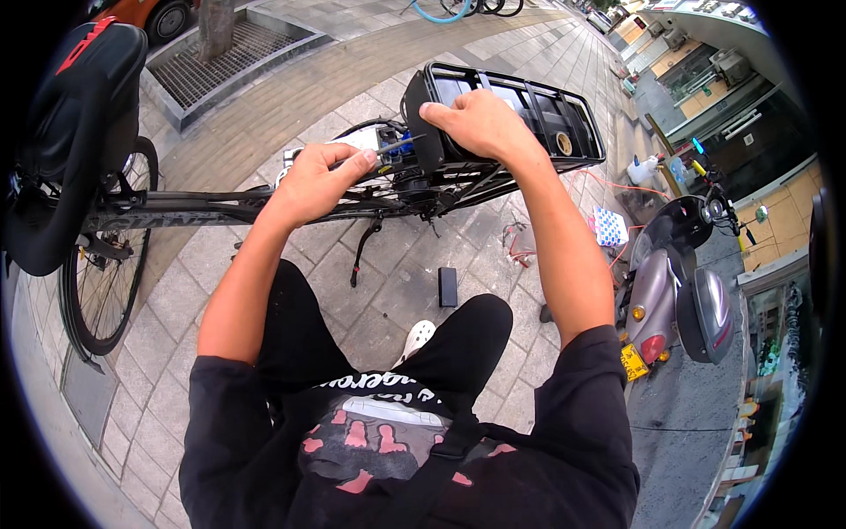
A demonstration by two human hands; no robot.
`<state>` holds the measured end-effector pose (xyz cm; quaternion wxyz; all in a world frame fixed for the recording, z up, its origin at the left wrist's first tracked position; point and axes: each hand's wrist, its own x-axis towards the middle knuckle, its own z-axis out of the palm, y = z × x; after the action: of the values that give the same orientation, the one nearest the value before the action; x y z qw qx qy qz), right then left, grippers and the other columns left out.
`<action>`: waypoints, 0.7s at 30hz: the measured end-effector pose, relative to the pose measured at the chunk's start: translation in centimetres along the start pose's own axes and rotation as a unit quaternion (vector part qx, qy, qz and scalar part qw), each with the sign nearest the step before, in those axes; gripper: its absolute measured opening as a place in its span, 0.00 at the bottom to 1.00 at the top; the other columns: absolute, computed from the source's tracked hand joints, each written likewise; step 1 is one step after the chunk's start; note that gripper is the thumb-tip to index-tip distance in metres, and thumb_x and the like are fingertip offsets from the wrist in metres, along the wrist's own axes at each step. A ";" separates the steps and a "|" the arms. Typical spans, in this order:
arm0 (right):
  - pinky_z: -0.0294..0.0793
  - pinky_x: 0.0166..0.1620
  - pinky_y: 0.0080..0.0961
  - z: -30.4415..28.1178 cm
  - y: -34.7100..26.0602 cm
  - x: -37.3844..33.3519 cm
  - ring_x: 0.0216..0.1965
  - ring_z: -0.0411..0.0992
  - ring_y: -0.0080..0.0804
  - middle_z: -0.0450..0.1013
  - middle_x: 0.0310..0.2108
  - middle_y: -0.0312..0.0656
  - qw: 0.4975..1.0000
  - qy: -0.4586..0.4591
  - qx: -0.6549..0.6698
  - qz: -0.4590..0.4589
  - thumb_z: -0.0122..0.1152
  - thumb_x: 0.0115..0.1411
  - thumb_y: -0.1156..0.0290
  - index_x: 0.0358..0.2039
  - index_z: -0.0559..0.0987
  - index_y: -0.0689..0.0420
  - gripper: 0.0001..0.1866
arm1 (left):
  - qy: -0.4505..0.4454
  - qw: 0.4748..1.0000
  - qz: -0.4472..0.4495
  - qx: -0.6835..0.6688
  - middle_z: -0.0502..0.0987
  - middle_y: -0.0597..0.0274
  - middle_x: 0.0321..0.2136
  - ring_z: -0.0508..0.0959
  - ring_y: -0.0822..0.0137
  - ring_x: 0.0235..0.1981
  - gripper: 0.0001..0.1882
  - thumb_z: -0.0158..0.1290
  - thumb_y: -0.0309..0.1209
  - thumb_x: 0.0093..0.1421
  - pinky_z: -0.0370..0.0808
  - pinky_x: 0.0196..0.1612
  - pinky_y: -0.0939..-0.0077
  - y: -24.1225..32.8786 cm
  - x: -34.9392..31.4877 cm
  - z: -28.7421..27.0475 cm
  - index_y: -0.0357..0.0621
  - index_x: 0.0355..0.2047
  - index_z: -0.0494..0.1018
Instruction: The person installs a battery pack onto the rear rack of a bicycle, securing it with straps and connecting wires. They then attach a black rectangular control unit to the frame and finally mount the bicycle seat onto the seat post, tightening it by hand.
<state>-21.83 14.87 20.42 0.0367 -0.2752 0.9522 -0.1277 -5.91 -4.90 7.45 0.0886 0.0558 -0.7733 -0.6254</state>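
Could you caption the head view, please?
Right hand on the rack of a bike, left hand pinching a thin rod, scooter at right.

Grey scooter [653, 284] at right; tree trunk [216, 31] amid metal grate [211, 78]; orange vehicle [132, 11], likely car, upper left.

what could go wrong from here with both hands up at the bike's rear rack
1. The thin dark rod in the left hand passes close to blue parts; a slip might scratch or loosen them.
2. The right hand is at the end of the black rear rack; a hard push there could rock the bicycle.
3. The black rectangular box lies on the paving near the white clog, so it may get kicked.
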 end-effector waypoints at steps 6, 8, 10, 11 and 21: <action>0.83 0.43 0.41 -1.7 -3.8 4.2 0.35 0.83 0.48 0.82 0.33 0.56 0.970 -0.090 -0.222 -0.047 0.63 0.58 0.45 0.36 0.87 0.66 0.30 | -0.016 1.000 0.002 0.024 0.81 0.69 0.28 0.76 0.77 0.34 0.26 0.60 0.51 0.73 0.74 0.41 0.73 -0.9 -0.6 -0.8 0.36 0.44 0.87; 0.84 0.54 0.44 -0.5 -2.4 5.8 0.48 0.85 0.51 0.86 0.46 0.57 0.960 -0.052 -0.258 -0.099 0.63 0.57 0.45 0.45 0.90 0.63 0.32 | -0.021 1.000 0.011 -0.001 0.75 0.74 0.25 0.69 0.80 0.28 0.23 0.59 0.49 0.75 0.67 0.34 0.76 -1.1 -0.6 -0.6 0.38 0.41 0.86; 0.83 0.56 0.44 -0.1 -2.0 6.3 0.52 0.84 0.53 0.84 0.51 0.57 0.956 -0.068 -0.267 -0.104 0.63 0.57 0.45 0.48 0.90 0.62 0.33 | -0.025 0.999 0.018 -0.021 0.68 0.78 0.21 0.64 0.82 0.23 0.22 0.58 0.48 0.76 0.60 0.27 0.78 -1.4 -0.5 -0.3 0.40 0.39 0.85; 0.82 0.58 0.44 -0.3 -2.2 6.1 0.55 0.83 0.54 0.84 0.54 0.56 0.955 -0.072 -0.269 -0.104 0.63 0.57 0.45 0.50 0.89 0.61 0.33 | -0.037 0.999 0.016 -0.018 0.68 0.78 0.21 0.64 0.82 0.23 0.22 0.57 0.47 0.76 0.60 0.27 0.78 -0.9 -0.5 -0.4 0.39 0.39 0.85; 0.81 0.59 0.44 -1.1 -3.2 4.2 0.56 0.83 0.52 0.84 0.53 0.54 0.966 -0.072 -0.238 -0.069 0.62 0.59 0.44 0.51 0.89 0.61 0.33 | -0.077 0.996 0.031 -0.027 0.69 0.76 0.19 0.63 0.81 0.22 0.21 0.58 0.46 0.76 0.61 0.26 0.78 -0.3 -0.1 -0.1 0.39 0.38 0.85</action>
<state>-23.91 10.25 22.34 0.0292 -0.3491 0.9288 0.1208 -5.76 -5.04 7.17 0.0498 -0.0185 -0.7620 -0.6455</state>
